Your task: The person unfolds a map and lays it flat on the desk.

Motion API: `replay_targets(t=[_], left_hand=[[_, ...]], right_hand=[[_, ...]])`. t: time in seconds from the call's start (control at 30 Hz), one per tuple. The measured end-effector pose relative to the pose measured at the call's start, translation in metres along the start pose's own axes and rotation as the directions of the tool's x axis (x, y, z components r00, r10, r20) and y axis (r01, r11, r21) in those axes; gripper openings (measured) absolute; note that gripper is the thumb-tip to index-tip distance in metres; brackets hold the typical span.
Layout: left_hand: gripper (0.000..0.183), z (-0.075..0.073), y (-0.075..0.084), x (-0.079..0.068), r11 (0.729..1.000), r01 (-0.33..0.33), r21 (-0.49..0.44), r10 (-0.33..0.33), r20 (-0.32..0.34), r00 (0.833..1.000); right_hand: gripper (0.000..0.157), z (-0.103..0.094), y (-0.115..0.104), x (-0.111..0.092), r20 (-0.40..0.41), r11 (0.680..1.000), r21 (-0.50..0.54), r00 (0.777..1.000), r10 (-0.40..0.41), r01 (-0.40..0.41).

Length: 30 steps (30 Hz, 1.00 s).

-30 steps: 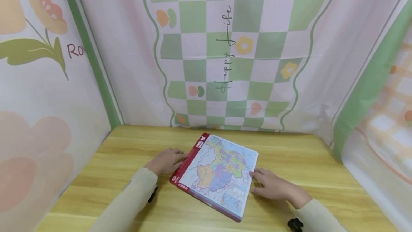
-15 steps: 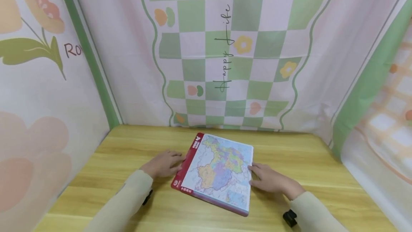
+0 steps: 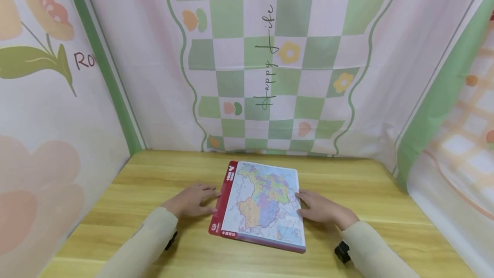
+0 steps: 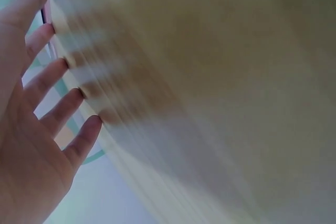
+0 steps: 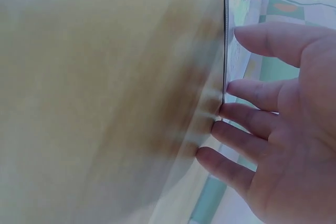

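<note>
Between left hand (image 3: 193, 201) and right hand (image 3: 323, 209), both loosely outstretched at its sides, the map (image 3: 263, 203) lies slightly askew.

In the frame's lower half you have one rectangular red-edged map board (image 3: 262, 205), two bare hands (image 3: 191, 200) (image 3: 320, 207), two beige fabric sleeves (image 3: 139, 243) (image 3: 370, 243), two small black wrist devices (image 3: 171, 240) (image 3: 342, 252) and one yellow-brown wood-grain table (image 3: 154, 175).

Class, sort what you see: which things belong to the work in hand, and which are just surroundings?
Work in hand:
- red-banded map
- left hand, at the red edge
- right hand, at the opposite edge

Surroundings:
- wooden table, underneath
- checked curtain, behind
</note>
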State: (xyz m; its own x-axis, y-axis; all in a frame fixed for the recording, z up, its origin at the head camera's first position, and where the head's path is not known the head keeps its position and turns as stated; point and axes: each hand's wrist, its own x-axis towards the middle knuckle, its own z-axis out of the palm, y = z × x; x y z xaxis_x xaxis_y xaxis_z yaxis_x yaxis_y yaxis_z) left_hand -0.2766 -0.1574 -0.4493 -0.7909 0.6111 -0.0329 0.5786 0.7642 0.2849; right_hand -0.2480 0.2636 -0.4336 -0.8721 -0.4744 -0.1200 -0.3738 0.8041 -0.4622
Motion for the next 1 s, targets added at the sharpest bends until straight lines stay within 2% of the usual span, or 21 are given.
replay_targets(t=[0.2, 0.4, 0.7, 0.83, 1.0], left_hand=[[0.062, 0.001, -0.001, -0.005, 0.999, -0.033, -0.027, 0.033, -0.004, 0.999], [0.061, 0.002, 0.001, -0.008, 0.999, -0.017, -0.051, 0.016, -0.006, 1.000], [0.061, -0.001, 0.003, -0.007, 0.996, 0.015, -0.091, -0.014, 0.012, 1.000], [0.051, 0.000, 0.003, -0.006, 0.990, 0.015, -0.140, -0.015, -0.004, 1.000], [0.038, 0.003, 0.001, -0.004, 0.976, -0.044, -0.213, 0.030, -0.067, 0.997]], right_hand=[[0.057, -0.004, 0.000, 0.004, 0.008, 1.000, 0.007, 1.000, 0.005, -0.006], [0.054, -0.006, -0.001, 0.010, 0.000, 1.000, -0.019, 1.000, 0.016, -0.016], [0.053, -0.005, 0.000, 0.010, -0.016, 0.999, -0.048, 1.000, -0.018, 0.018], [0.053, -0.006, -0.001, 0.007, -0.017, 0.999, -0.035, 0.999, -0.029, 0.028], [0.052, -0.007, 0.001, 0.003, -0.018, 1.000, -0.005, 0.999, -0.028, 0.028]])
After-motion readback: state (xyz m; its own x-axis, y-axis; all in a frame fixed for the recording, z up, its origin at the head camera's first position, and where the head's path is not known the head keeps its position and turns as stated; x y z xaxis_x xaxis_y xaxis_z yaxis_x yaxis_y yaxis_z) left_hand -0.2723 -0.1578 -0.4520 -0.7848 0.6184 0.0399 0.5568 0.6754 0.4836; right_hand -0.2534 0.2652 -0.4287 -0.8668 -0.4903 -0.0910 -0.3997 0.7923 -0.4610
